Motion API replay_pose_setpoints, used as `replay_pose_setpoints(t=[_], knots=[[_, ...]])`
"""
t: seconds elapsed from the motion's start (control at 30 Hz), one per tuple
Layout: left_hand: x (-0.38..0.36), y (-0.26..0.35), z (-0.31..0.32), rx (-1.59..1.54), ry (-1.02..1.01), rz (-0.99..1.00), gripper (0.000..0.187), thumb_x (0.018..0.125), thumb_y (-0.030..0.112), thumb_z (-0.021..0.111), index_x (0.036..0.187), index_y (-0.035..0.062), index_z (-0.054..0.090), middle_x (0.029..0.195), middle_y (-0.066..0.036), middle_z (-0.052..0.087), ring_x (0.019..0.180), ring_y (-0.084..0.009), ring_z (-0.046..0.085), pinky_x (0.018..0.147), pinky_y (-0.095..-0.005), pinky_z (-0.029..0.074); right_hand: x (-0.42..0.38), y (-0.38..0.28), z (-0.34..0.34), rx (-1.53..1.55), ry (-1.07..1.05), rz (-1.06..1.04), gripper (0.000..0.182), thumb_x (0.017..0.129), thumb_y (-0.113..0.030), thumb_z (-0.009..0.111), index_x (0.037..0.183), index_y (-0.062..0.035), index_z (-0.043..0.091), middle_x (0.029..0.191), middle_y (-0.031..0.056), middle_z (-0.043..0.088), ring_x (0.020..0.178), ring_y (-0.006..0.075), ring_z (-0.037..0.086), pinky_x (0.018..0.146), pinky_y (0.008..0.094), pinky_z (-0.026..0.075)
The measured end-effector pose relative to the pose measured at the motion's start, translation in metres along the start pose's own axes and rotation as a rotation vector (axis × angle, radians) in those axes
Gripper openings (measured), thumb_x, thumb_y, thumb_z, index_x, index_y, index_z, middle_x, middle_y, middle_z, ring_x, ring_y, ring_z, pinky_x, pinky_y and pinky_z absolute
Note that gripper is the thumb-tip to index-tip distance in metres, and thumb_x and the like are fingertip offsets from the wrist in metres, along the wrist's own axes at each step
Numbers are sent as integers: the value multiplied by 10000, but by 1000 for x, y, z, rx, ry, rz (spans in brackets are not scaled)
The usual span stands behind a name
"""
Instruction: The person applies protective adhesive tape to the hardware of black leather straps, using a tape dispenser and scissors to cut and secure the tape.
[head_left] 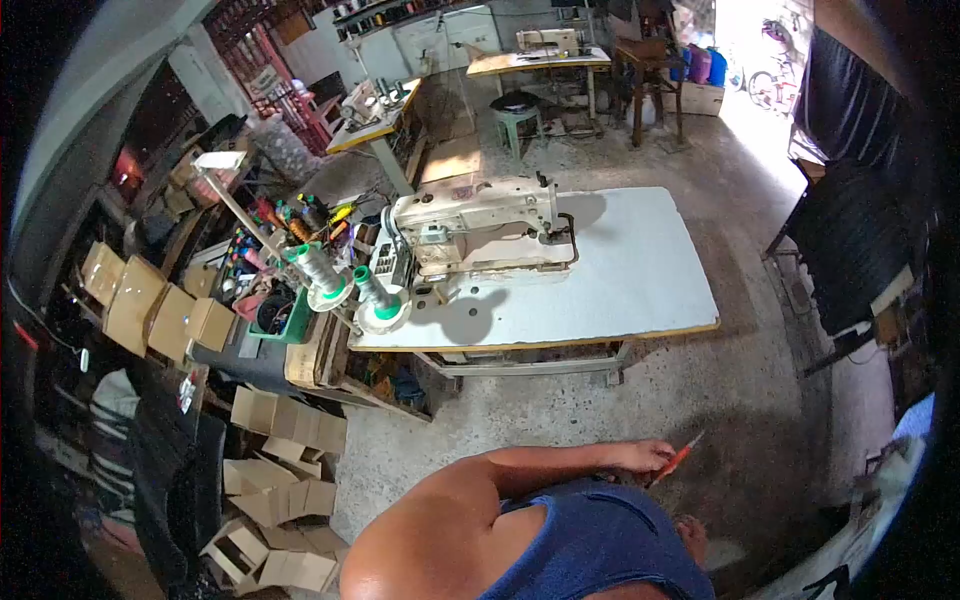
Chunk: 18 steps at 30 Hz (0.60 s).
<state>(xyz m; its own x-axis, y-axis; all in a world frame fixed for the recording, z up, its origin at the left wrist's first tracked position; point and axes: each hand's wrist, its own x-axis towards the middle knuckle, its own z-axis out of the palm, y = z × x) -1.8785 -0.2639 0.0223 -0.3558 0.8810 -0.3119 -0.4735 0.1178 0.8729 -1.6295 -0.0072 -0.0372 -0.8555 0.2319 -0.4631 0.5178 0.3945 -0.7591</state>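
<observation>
My left hand (645,457) is in front of my blue top, low in the view, with the fingers closed around a slim orange-handled pointed tool (678,461). Its pale narrow tip points up and to the right, away from my body. The exact kind of tool is too small to make out. My right hand is not in view. What looks like a bare foot (691,535) shows just beyond my top.
Ahead stands a sewing machine (475,220) on a white table (620,270), beside green-based thread cones (375,295). Open cardboard boxes (275,490) are stacked at lower left. Dark cloth (860,240) hangs at right. Another machine table (540,60) and a green stool (517,120) stand farther back.
</observation>
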Motion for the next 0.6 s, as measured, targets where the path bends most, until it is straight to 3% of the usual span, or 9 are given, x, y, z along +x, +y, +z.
replay_pose_setpoints(t=[0.03,0.07,0.13,0.17,0.23,0.3,0.37,0.47,0.6], knots=[[17,17,4,-5,-50,-19,249,887,189,560,1118,94,554,746,-13,558,573,-105,511,473,-268,399,2,-24,-30,-34,46,133,455,889,-320,641,1228,-24,576,1070,146,635,960,242,626,841,381,500],[37,32,10,-9,-110,-33,237,883,185,559,1102,94,561,749,-18,563,577,-113,526,476,-275,407,8,-26,-55,-44,42,135,455,889,-320,641,1228,-24,576,1070,146,635,960,242,626,841,381,500],[68,56,8,-2,-98,-51,230,878,184,556,1091,97,562,748,-24,566,579,-123,536,478,-280,410,35,-28,-94,-110,300,119,436,906,-313,621,1223,-17,575,1005,134,611,880,221,601,806,376,492],[84,64,3,5,-91,-78,223,874,183,554,1080,99,563,748,-30,570,581,-133,547,480,-285,412,49,-29,-113,-116,293,115,436,906,-313,621,1223,-17,575,1005,134,611,880,221,601,806,376,492],[130,67,-5,30,-41,-95,212,873,183,549,1067,98,562,756,-30,574,582,-135,552,479,-288,412,83,-26,-147,-28,316,206,486,906,-338,630,1266,-23,544,1237,158,574,1091,269,588,911,404,469],[171,76,-22,60,0,-104,202,871,183,545,1054,98,562,765,-30,577,584,-138,557,479,-291,412,122,13,-166,-42,374,117,499,904,-355,631,1270,-29,542,1183,146,588,1084,248,573,906,396,460],[206,91,-33,-69,-42,-62,224,865,186,543,1067,90,555,779,-31,575,623,-131,555,505,-287,422,165,52,-187,-49,184,313,474,903,-357,636,1244,-36,563,1100,128,608,991,221,582,863,380,464],[248,128,-54,-131,-26,-77,221,884,172,523,1087,89,548,807,-27,569,658,-114,537,547,-283,431,191,124,-200,-286,-69,395,426,912,-278,588,1258,-31,564,1136,164,626,995,291,609,842,438,489],[293,177,-86,-166,-5,-92,222,914,182,524,1113,88,544,825,-22,561,688,-112,520,597,-285,436,235,249,-230,106,-144,419,412,905,-273,588,1237,-27,582,1079,147,651,967,288,621,829,438,503]])
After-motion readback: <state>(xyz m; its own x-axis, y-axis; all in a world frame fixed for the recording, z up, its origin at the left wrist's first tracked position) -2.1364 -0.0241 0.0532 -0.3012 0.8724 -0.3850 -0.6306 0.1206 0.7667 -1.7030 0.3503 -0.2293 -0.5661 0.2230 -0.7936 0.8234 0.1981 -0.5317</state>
